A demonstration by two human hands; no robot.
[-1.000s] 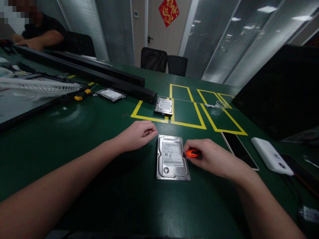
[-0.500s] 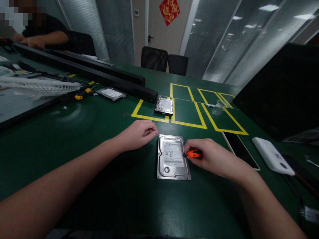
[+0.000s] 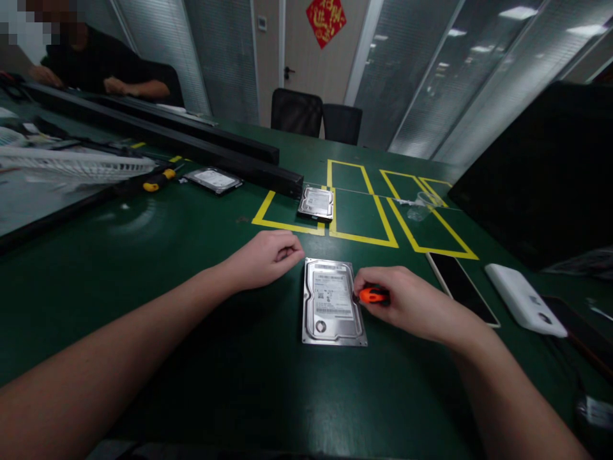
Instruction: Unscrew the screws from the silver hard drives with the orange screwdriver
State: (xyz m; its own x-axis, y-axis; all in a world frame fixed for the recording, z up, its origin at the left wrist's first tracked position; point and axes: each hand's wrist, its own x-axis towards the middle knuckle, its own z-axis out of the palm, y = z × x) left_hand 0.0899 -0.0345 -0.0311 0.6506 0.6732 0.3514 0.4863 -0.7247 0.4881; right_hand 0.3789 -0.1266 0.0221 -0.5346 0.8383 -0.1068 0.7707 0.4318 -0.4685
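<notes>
A silver hard drive (image 3: 334, 303) lies flat on the green table in front of me, label side up. My left hand (image 3: 272, 257) rests by its upper left corner, fingers curled in and nothing visible in them. On the drive's right side, my right hand (image 3: 395, 297) is closed around an orange tool handle (image 3: 373, 295). The tool's working end is hidden, so its kind cannot be told. A second hard drive (image 3: 316, 203) sits farther off at a yellow tape line, and a third drive (image 3: 214, 179) lies to its left.
Long black bars (image 3: 191, 137) run along the left, near a yellow-black screwdriver (image 3: 159, 180). To the right are a phone (image 3: 462, 287), a white power bank (image 3: 524, 299), a clear plastic cup (image 3: 420, 207) and a large black screen (image 3: 541, 172). Another person (image 3: 105, 67) sits at far left.
Both my hands and the hard drive stay where they were. The person at far left has shifted, with the hands now farther apart.
</notes>
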